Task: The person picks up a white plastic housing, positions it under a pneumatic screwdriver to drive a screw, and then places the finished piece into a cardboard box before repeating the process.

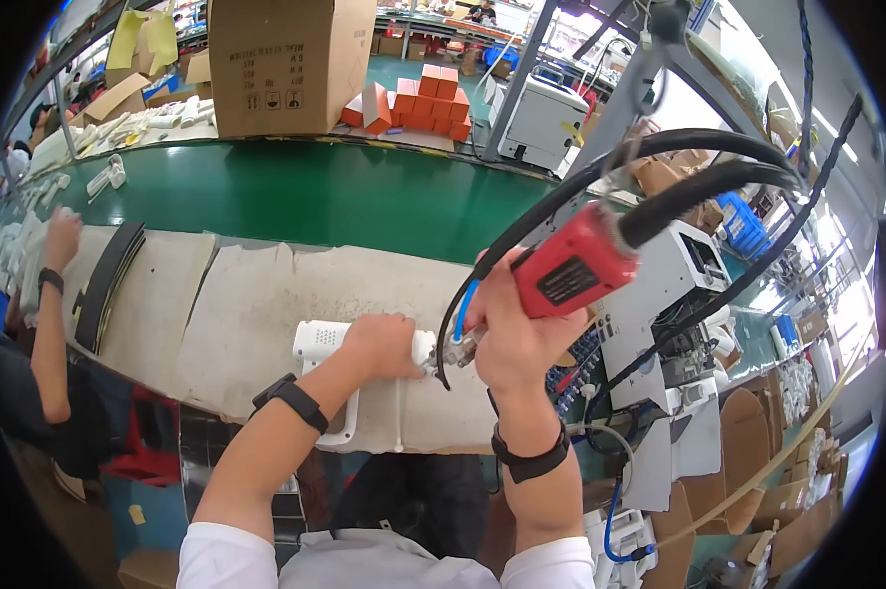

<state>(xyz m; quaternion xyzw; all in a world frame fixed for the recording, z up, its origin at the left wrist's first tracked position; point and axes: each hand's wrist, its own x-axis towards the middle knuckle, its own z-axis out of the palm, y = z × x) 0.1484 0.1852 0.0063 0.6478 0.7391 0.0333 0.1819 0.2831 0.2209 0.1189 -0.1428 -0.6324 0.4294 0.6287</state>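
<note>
My left hand (382, 346) is wrapped round a white hair-dryer-shaped plastic housing (317, 339) lying over the cardboard-covered bench. One end of the housing has a grid of small holes, and its handle (343, 420) points toward me. My right hand (517, 339) grips a red corded power tool (573, 265) with thick black cables at its rear. The tool's metal front end (455, 351) is at the housing's right end, close to my left fingers; whether they touch I cannot tell. A thin white cord or rod (398, 417) hangs down beside the handle.
Beyond the bench runs a green conveyor belt (364, 201) with a large cardboard box (291, 74) and stacked orange boxes (428, 98) behind. Black cables (757, 265) loop at right near a machine (649, 314). At left, another person's hand (62, 239) is near white parts.
</note>
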